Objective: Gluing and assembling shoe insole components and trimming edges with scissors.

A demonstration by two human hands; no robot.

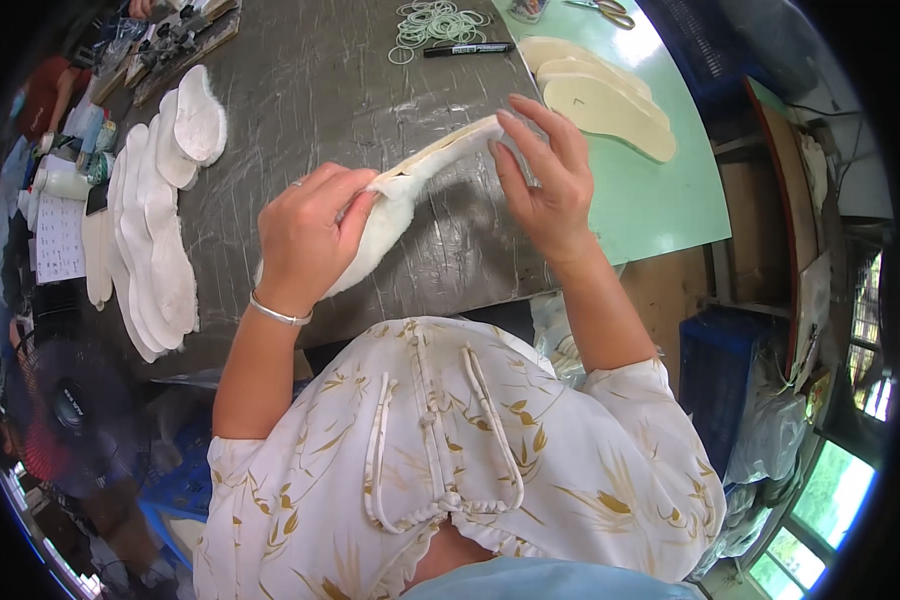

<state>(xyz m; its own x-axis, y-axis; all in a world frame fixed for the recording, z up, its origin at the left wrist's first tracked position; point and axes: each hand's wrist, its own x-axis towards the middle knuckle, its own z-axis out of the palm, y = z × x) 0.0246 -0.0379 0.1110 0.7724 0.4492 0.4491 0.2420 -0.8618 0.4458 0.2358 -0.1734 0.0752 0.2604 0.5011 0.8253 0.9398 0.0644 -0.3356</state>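
A white fleecy insole [438, 168] with a cream board edge is held up over the dark table. My left hand [310, 232] is closed around its near part, thumb pressed on the edge. White fleece [382, 238] hangs down beside and below that hand. At the insole's far right end is my right hand [550, 190], its fingertips and thumb loosely about the tip and the other fingers somewhat apart. The underside of the insole and part of the left fingers are hidden.
Several white fleecy insoles [155, 245] overlap at the left, with another stack [200, 115] behind them. Cream insole boards [610, 115] lie on the green mat [670, 205]. Pale green rubber bands [435, 25], a black marker [468, 49] and scissors [610, 12] sit at the back.
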